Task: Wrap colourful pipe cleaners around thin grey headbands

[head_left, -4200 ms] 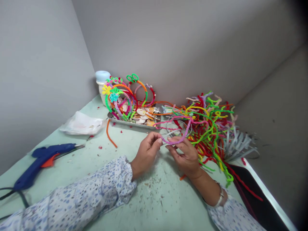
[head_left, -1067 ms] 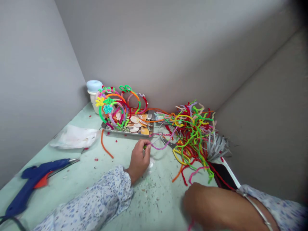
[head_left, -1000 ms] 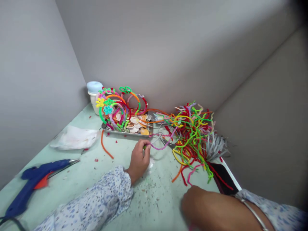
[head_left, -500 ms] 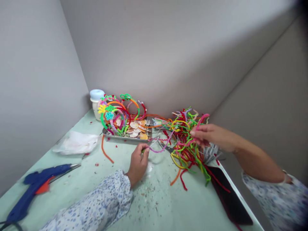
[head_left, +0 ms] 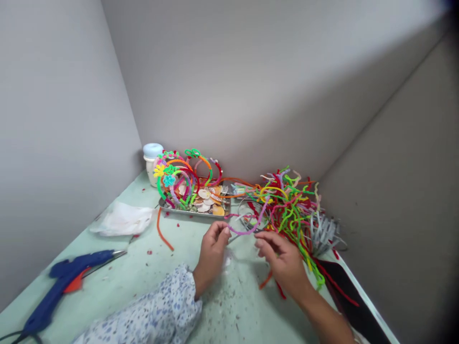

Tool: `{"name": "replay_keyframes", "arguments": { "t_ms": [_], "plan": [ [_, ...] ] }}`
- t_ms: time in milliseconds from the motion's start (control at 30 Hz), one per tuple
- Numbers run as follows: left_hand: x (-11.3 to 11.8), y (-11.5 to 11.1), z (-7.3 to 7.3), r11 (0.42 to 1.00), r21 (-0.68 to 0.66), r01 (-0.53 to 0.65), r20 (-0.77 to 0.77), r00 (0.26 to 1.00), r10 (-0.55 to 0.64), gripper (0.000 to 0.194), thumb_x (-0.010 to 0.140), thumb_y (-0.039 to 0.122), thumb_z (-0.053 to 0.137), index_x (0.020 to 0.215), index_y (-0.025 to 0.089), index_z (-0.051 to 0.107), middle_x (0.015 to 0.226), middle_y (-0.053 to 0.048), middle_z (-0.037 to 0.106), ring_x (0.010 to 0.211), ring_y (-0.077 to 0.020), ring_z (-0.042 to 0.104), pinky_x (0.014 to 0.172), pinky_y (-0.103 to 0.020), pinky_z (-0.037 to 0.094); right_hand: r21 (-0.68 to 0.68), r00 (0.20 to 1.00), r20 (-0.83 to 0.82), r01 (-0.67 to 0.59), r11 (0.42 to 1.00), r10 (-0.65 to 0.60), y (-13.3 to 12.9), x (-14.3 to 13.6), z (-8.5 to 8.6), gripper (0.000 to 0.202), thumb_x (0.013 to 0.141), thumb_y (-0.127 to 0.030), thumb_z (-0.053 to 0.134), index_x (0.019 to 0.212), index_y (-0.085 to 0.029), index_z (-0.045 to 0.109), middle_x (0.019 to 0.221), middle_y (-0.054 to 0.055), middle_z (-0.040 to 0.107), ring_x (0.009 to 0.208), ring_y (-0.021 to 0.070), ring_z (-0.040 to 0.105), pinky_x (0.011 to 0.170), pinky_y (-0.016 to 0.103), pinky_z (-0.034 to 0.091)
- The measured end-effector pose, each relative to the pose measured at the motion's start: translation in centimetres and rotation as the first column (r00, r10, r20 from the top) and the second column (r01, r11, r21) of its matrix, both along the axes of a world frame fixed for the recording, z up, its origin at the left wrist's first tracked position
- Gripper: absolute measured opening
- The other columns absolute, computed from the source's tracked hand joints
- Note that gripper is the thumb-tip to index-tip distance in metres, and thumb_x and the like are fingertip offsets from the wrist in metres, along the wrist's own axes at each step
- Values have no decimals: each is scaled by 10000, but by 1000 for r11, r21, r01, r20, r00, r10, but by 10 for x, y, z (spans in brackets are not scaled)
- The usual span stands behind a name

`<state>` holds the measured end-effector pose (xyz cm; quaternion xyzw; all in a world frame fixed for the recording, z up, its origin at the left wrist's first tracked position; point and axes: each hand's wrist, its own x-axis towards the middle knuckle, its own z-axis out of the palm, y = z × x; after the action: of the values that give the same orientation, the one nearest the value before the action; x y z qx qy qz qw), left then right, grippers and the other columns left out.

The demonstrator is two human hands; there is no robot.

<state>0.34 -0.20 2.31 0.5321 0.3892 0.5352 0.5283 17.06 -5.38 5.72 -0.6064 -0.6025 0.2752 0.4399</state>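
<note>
A purple pipe cleaner [head_left: 246, 232] curves up and to the right from my left hand [head_left: 214, 248], whose thumb and fingers pinch its end. A thin grey strip lies just below it near the fingertips; I cannot tell whether it is held too. My right hand [head_left: 281, 260] is just right of the purple stem, fingers bent and slightly apart, with nothing visible in them. Behind it spreads a tangled heap of colourful pipe cleaners [head_left: 296, 210]. Thin grey hoops [head_left: 251, 215] lie between the heap and a metal tray [head_left: 193, 213].
Shells fill the tray, and pipe-cleaner-wrapped hoops with flowers [head_left: 179, 179] stand on it. A blue glue gun [head_left: 68, 282], a white packet [head_left: 124, 220] and an orange pipe cleaner [head_left: 163, 231] lie at left. A jar [head_left: 152, 165] stands behind; a dark flat object [head_left: 358, 303] lies at right.
My right hand has come away from the heap, down and left toward the purple pipe cleaner; the pink one at its fingers is no longer there. My left hand keeps its pinch. The view has shifted slightly.
</note>
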Motion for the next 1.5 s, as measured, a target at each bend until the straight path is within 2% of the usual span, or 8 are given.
{"name": "replay_keyframes", "arguments": {
  "t_ms": [100, 200, 367, 500, 800, 1033, 1300, 1500],
  "plan": [
    [3, -7, 6, 997, -19, 73, 55, 996, -72, 146, 862, 315, 488, 838, 174, 521, 694, 20, 475, 649, -119, 455, 618, -224, 395, -61, 987, -163, -25, 998, 15, 7, -23, -9, 365, 822, -492, 555, 1005, -185, 628, 758, 45, 661, 655, 182, 615, 569, 278, 494],
    [5, -10, 9, 990, -47, 133, 105, 986, -128, 131, 852, 299, 505, 831, 171, 519, 716, 14, 490, 666, -118, 465, 631, -225, 403, -30, 982, -188, -25, 999, 19, 15, -31, -11, 349, 811, -480, 581, 992, -186, 632, 771, 50, 677, 662, 188, 627, 576, 283, 503],
    [6, -11, 4, 982, -68, 175, 104, 980, -167, 140, 857, 308, 509, 845, 170, 529, 740, 13, 510, 681, -117, 476, 638, -223, 401, 252, 997, 77, 1, 968, -21, 16, -25, -31, 171, 851, -312, 566, 964, -213, 647, 957, 72, 675, 868, 206, 635, 742, 315, 513],
    [2, -12, -3, 978, -11, 209, 3, 978, -209, 148, 876, 298, 497, 867, 162, 554, 731, 12, 502, 679, -116, 458, 646, -227, 389, 362, 964, 265, -82, 929, -18, 18, -17, -45, 150, 876, -247, 505, 913, -216, 648, 858, 60, 667, 827, 207, 632, 731, 334, 506],
    [-3, -4, -13, 966, 15, 259, -53, 965, -258, 186, 896, 338, 489, 920, 160, 538, 687, 28, 480, 626, -103, 430, 598, -218, 359, 526, 938, 336, -108, 844, -89, 15, -15, -59, 178, 867, -169, 506, 985, -225, 628, 884, 62, 682, 847, 201, 650, 748, 344, 534],
    [-3, -7, -11, 961, 11, 276, -95, 957, -274, 227, 897, 357, 483, 856, 142, 543, 661, 30, 463, 610, -94, 410, 592, -211, 346, 665, 905, 401, -183, 724, -139, 17, -11, -57, 234, 830, -115, 560, 1040, -211, 598, 929, 61, 635, 854, 180, 627, 738, 321, 542],
    [-2, -9, 1, 964, 68, 258, -175, 954, -244, 233, 903, 353, 469, 864, 143, 562, 651, 28, 465, 614, -100, 422, 596, -214, 352, 731, 803, 516, -231, 643, -299, 13, -7, -36, 277, 781, -132, 652, 1043, -218, 628, 1009, 77, 601, 968, 232, 567, 854, 405, 469],
    [-2, -9, 9, 963, 100, 250, -258, 941, -218, 228, 903, 342, 467, 849, 147, 572, 659, 26, 474, 625, -102, 429, 609, -211, 355, 643, 787, 584, -297, 706, -201, 16, 1, -26, 278, 813, -145, 624, 1076, -234, 610, 1005, 59, 645, 983, 232, 573, 861, 414, 446]
  ]
}}
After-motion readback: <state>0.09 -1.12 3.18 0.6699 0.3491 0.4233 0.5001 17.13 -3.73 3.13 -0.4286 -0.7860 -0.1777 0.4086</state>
